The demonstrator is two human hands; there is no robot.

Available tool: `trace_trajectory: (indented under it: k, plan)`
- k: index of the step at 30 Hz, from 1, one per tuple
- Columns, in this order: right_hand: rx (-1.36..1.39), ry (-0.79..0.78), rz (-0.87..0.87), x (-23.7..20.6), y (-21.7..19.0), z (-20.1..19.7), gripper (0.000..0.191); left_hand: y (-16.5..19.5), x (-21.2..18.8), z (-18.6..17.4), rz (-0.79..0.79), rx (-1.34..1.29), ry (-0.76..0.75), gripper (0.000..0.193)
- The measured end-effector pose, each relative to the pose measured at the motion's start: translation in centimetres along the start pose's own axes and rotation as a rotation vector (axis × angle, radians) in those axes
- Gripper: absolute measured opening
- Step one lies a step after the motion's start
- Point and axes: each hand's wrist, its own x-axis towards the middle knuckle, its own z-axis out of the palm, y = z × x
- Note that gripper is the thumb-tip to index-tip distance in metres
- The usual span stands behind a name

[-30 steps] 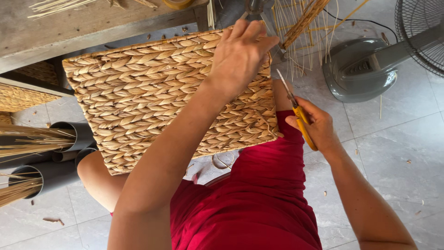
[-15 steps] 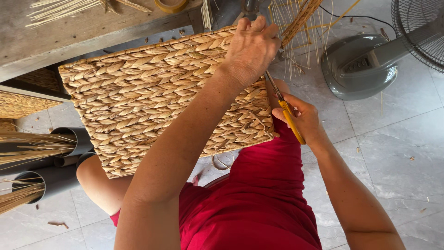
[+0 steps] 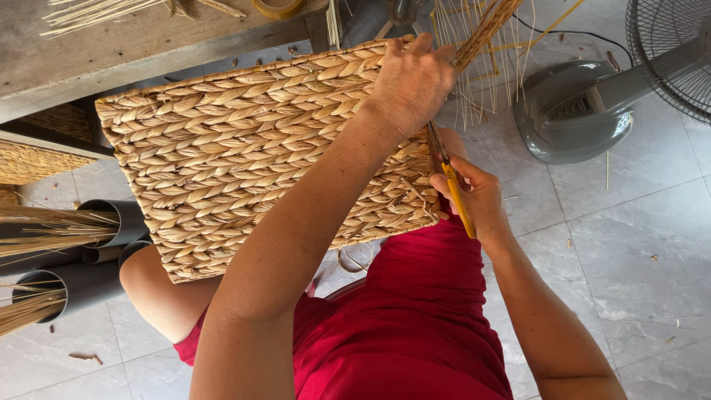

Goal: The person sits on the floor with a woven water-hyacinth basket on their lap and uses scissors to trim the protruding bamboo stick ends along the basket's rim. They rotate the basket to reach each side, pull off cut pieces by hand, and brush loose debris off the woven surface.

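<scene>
A large rectangular woven straw basket [image 3: 244, 141] rests on my lap, its braided side turned up toward me. My left hand [image 3: 413, 78] grips the basket's far right corner, fingers curled over the rim. My right hand [image 3: 478, 198] holds yellow-handled scissors [image 3: 450, 184] against the basket's right edge, blades pointing up under my left hand. A bundle of loose straw strands [image 3: 485, 33] sticks up past that corner.
A grey floor fan [image 3: 592, 104] stands on the tiled floor at the right. A wooden bench [image 3: 111, 44] with loose straw lies at the top. Grey tubes [image 3: 67, 281] holding straw bundles lie at the left. Another woven piece [image 3: 33, 159] sits at the left edge.
My right hand has brought the scissors left and up, from beside the basket to its right edge. The left hand has shifted slightly along the corner.
</scene>
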Motion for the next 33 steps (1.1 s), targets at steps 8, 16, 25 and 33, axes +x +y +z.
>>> trace_trajectory:
  k: [8,16,25,33]
  plan:
    - [-0.125,0.088,-0.14,-1.3,-1.2,1.5,0.051,0.0,-0.1,0.1,-0.047,-0.087,0.0,0.006]
    - [-0.059,0.091,-0.094,-0.8,-1.7,1.8,0.047,0.5,0.4,0.3,-0.054,-0.078,-0.027,0.011]
    - [0.159,0.077,-0.058,0.2,2.0,0.7,0.041,1.8,0.3,-2.8,-0.265,-0.577,0.045,0.014]
    - [0.227,0.157,-0.06,-0.6,3.5,-2.1,0.034,10.6,-10.4,-4.9,0.177,-0.837,-0.016,0.05]
